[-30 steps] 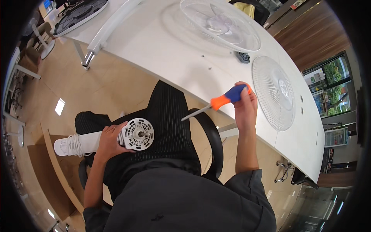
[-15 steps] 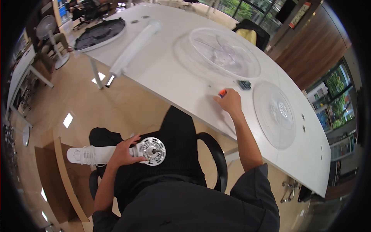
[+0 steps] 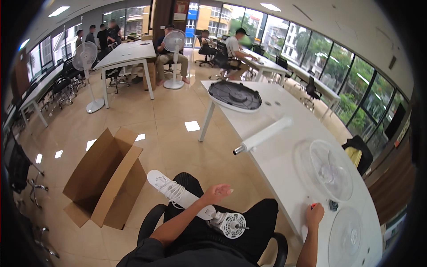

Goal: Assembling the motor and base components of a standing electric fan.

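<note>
The left hand [image 3: 218,193] is raised near the lower centre of the frame, its grip apart, fingers spread and nothing between them. Its forearm passes over the white fan column [image 3: 189,199]; whether they touch cannot be told. The column lies slantwise over the lap, with a white cord [image 3: 175,194] wound around it and the slotted motor head [image 3: 229,226] at its lower-right end, on the dark trousers. The metal shaft [image 3: 243,228] points to the right.

At the lower right of the frame, the right hand [image 3: 315,215] is at the bench [image 3: 280,171], its grip curled around the orange end of a tool [image 3: 314,205]; the rest of that tool is hidden. Just beside it is a small dark grey part [image 3: 333,205]. A clear guard with blades [image 3: 331,173] lies above, another clear guard [image 3: 345,238] below.

To handle this well, I would bring the left palm under the motor head, since the column seems balanced only on the thighs and could roll. Keep the shaft clear of knocks and the cord wound. At the bench, the tool is best kept flat, away from the edge and the clear plastic.
</note>
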Available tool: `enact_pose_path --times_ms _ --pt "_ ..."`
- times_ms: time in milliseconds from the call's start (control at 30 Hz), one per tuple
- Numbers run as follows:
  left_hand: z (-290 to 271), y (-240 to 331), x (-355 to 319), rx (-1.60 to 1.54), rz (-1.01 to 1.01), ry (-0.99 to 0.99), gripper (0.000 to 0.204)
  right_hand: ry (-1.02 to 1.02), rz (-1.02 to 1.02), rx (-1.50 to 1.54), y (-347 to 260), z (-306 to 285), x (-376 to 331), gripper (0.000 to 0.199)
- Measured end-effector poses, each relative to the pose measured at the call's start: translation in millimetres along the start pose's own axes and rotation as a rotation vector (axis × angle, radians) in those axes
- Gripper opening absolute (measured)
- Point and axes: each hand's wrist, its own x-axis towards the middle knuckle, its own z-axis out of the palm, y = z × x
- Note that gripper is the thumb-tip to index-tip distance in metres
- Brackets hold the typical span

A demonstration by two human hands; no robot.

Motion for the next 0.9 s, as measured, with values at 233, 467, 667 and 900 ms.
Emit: enact_pose_path --times_ms 233,467,667,900 --pt "19 63 -38 -0.036 0.026 0.101 0.044 -0.059 -0.062 0.355 -89 -68 -29 0.027" --pt "54 105 -72 -0.498 -0.124 -0.236 0.039 -0.405 -0.226 0.986 -213 -101 -116 0.024" --pt "63 114 -91 -0.853 -0.487 -0.243 0.034 -0.290 -0.273 0.981 -243 -92 -157 0.017" --pt "81 74 -94 -1.126 -0.660 -0.367 0.026 -0.212 -0.267 0.984 -232 -93 -164 0.014"
